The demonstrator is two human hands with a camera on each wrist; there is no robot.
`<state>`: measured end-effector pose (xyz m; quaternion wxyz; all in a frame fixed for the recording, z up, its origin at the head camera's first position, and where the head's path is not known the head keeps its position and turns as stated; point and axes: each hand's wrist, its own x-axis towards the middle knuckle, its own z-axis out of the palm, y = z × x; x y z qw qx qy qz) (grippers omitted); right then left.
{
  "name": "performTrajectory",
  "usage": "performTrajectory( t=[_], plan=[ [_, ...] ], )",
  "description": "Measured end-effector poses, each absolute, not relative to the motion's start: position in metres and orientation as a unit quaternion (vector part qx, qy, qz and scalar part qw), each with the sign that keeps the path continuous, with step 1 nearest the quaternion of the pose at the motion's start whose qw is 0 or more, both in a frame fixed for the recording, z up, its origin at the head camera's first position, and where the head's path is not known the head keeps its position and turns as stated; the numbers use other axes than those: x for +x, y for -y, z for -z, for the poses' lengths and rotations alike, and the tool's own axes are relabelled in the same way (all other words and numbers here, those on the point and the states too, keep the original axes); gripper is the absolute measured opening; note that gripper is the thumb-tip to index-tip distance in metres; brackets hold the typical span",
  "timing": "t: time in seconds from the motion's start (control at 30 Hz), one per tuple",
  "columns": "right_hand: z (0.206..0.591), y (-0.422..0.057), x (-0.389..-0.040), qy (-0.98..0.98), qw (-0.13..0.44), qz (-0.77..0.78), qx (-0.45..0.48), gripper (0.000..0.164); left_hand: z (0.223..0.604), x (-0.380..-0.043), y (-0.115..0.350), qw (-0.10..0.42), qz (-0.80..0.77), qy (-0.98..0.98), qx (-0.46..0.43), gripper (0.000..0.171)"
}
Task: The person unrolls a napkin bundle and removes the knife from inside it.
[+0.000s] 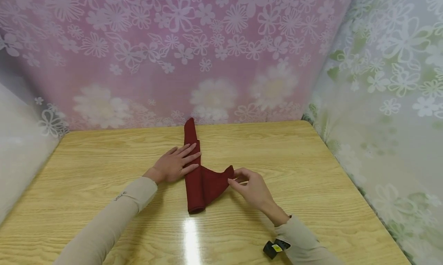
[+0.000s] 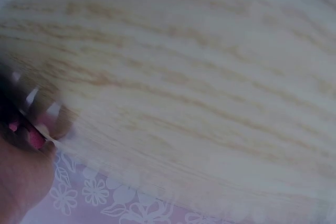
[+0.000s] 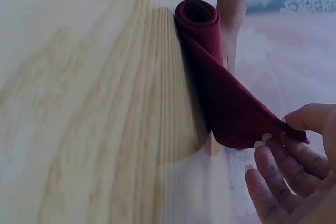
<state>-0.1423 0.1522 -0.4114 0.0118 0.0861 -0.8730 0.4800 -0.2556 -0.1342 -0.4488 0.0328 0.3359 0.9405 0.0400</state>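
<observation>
A dark red cloth (image 1: 195, 190), mostly rolled into a long tube, lies across the wooden table from near its back edge toward the front. In the right wrist view the cloth (image 3: 202, 35) shows its spiral end, and a loose flap runs out from the roll. With fingers spread and nearly straight, my left hand (image 1: 174, 165) rests on top of the roll. My right hand (image 1: 254, 188) pinches the corner of the flap between thumb and fingers, lifting it off the table. The left wrist view shows only part of my left hand (image 2: 23, 182) at its edge, blurred.
The wood-grain table (image 1: 311, 172) reaches a pink flowered backdrop (image 1: 155, 57) behind it. A pale floral panel (image 1: 380, 103) stands along the right side, and another whitish panel (image 1: 20, 142) along the left. A black device (image 1: 273, 249) sits on the right wrist.
</observation>
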Motion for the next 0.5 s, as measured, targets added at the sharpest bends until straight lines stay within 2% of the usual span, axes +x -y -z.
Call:
performTrajectory(
  t=[0.5],
  plan=[
    [0.414, -0.170, -0.145, 0.938, -0.042, -0.343, 0.043, 0.020, 0.448, -0.256, 0.134, 0.034, -0.041, -0.939, 0.339, 0.059]
  ],
)
